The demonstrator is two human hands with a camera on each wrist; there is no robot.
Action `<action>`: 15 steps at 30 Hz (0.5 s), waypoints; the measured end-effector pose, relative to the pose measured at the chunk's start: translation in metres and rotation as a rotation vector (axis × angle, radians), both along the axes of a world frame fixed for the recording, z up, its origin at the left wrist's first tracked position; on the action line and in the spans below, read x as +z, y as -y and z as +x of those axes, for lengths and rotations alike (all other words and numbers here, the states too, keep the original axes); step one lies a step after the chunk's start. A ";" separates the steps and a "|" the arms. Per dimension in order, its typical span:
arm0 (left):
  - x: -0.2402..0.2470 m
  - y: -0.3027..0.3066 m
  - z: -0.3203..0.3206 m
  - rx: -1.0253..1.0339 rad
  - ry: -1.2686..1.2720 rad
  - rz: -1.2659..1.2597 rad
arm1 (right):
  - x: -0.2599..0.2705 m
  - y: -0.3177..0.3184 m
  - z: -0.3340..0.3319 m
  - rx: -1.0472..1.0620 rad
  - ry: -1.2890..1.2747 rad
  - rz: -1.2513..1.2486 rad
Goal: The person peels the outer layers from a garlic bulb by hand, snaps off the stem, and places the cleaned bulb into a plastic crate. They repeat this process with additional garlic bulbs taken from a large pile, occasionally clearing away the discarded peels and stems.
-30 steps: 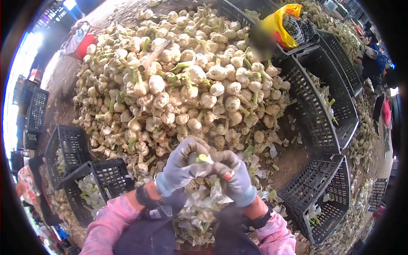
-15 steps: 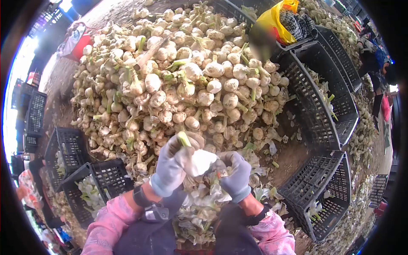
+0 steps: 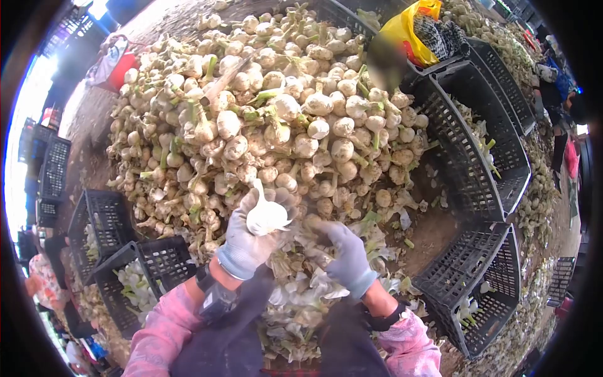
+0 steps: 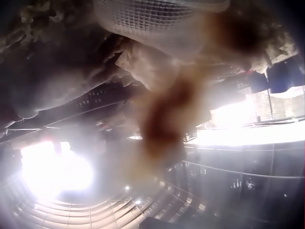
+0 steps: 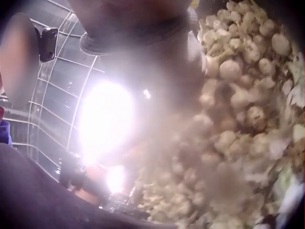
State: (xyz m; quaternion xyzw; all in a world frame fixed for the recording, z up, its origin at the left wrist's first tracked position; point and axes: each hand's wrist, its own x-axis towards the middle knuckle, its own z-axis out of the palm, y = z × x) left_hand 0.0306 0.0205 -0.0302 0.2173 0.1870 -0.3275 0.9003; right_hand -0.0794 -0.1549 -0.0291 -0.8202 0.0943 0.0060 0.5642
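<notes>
A clean white garlic bulb (image 3: 267, 217) with a short stem pointing up lies in the gloved left hand (image 3: 246, 242), whose fingers curl behind it. To its right is the gloved right hand (image 3: 348, 257), apart from the bulb, fingers pointing left; whether it holds anything cannot be told. Beyond both hands rises a large heap of soil-marked garlic bulbs (image 3: 289, 107). Loose white skins (image 3: 301, 292) lie below the hands, between the person's legs. The left wrist view is blurred; in the right wrist view the garlic heap (image 5: 238, 105) fills the right side.
Black crates stand at the left (image 3: 166, 261) and the right (image 3: 468, 273), with pale scraps inside. A larger black crate (image 3: 465, 147) is beside the heap. A yellow bag (image 3: 408, 31) is at the upper right, a red bucket (image 3: 122, 70) at the upper left. Other people are at the edges.
The left hand has turned so the white bulb shows in its palm, stem up. The two hands, together a second ago, are now apart. The reddish thing at the right hand no longer shows.
</notes>
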 end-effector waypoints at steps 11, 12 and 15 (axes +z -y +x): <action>0.002 0.007 -0.011 -0.108 0.040 0.234 | 0.018 -0.032 0.013 0.195 0.410 -0.078; 0.000 0.005 -0.009 -0.097 0.004 0.183 | 0.019 -0.030 0.013 0.266 0.472 -0.035; -0.008 -0.002 -0.006 -0.061 -0.066 0.099 | 0.021 -0.034 0.008 0.152 0.462 0.068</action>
